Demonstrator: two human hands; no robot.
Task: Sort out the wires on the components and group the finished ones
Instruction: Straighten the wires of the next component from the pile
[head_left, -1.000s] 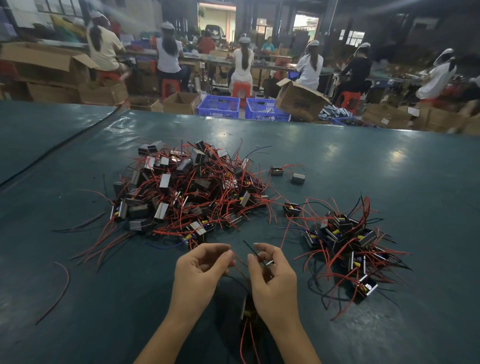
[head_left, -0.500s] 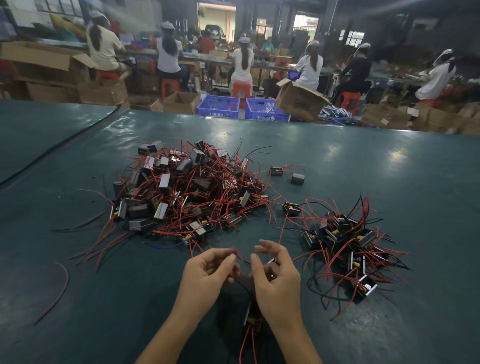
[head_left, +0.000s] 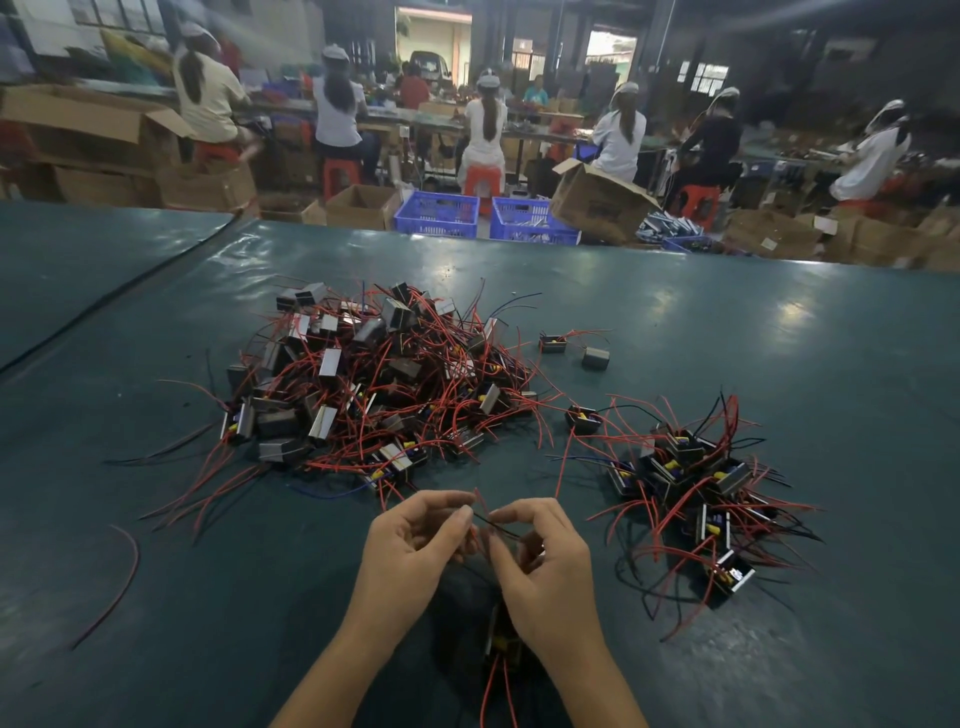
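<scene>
Reading from the left: 1 loose red wire (head_left: 122, 571) lies alone on the green table mat (head_left: 779, 332), well apart from everything else. Next comes the unsorted pile (head_left: 374, 384), a tangle of metal-cased components and red leads, on the far side of the hands. The left hand (head_left: 410, 551) has its fingers curled, with thumb and forefinger pinching the left end of 1 black wire (head_left: 496, 527). The wire's long axis runs across the view, sloping slightly down to the right. There the curled thumb and forefinger of the right hand (head_left: 545, 566) pinch its other part. The component (head_left: 501, 642) this wire appears to belong to sits nearer the person than the fingertips, between the 2 wrists and partly hidden by the right one. Whether it rests on the mat cannot be told. The finished group (head_left: 696, 499) lies to the right, near the right hand and well apart from the left. Judgement: once the leads are straightened, the right hand has the shorter path for the transfer.
</scene>
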